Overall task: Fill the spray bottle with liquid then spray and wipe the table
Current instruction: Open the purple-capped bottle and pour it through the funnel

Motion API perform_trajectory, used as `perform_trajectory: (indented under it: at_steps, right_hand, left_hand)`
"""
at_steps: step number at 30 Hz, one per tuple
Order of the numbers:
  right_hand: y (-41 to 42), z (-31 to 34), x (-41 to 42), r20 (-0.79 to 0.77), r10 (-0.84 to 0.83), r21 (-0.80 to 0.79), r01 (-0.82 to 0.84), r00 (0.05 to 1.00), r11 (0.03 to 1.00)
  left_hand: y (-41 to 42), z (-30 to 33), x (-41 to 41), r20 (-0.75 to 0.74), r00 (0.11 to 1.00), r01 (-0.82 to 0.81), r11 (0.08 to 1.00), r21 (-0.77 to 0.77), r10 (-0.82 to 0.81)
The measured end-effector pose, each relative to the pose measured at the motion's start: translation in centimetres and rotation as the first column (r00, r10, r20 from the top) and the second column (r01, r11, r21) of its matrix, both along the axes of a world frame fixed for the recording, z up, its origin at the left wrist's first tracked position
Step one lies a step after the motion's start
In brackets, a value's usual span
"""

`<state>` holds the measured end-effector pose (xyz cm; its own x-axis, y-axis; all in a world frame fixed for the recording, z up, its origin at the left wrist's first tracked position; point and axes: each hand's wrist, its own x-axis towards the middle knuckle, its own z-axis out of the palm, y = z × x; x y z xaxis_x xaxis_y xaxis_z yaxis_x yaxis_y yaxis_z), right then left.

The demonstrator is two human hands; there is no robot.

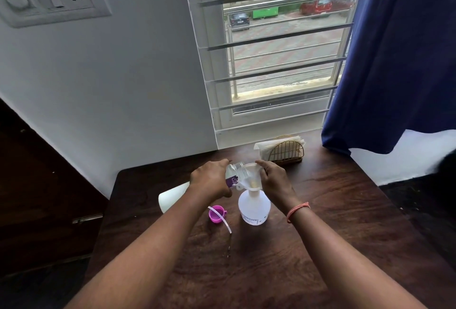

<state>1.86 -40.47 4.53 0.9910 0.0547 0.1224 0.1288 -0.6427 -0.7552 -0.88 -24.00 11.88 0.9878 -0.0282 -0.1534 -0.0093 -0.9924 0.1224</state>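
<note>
Two bare hands meet over a dark wooden table, and the things run from nine o'clock to three o'clock as follows; farthest toward nine o'clock, the white base of a refill bottle sticks out behind the left wrist, the bottle tipped nearly flat with its clear threaded mouth toward three o'clock; the left hand grasps it around the middle, fingers curled over a purple label; at six o'clock from that hand a pink spray cap lies on the table with its thin white dip tube slanting toward five o'clock; a few small wet drops show on the wood just beyond the tube's end; at the centre the bottle's mouth rests over the rim of a translucent funnel, which sits in the neck of the spray bottle; that white, rounded bottle stands upright on the table, uncapped; the right hand pinches the funnel's rim at its three o'clock side, a red thread around the wrist; at twelve o'clock from the hands, near the window, a gold wire napkin holder stands with white napkins inside.
</note>
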Motion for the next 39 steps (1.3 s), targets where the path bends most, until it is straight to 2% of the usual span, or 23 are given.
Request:
perform_trajectory:
  at_steps: [12, 24, 39]
  right_hand:
    - [0.34, 0.07, 0.04, 0.025, 0.010, -0.052, -0.009, 1.000, 0.999]
    - [0.40, 0.11, 0.00, 0.040, 0.006, -0.038, -0.005, 0.999, 0.999]
    - [0.37, 0.05, -0.14, 0.049, -0.003, -0.036, 0.004, 0.999, 0.999]
  left_hand:
    - [0.36, 0.03, -0.18, -0.008, 1.000, 0.023, 0.999, 0.032, -0.023]
    - [0.86, -0.24, -0.37, -0.009, 1.000, 0.023, 1.000, 0.000, -0.023]
    - [0.83, 0.44, -0.39, 0.008, 0.999, 0.039, 0.999, 0.032, -0.039]
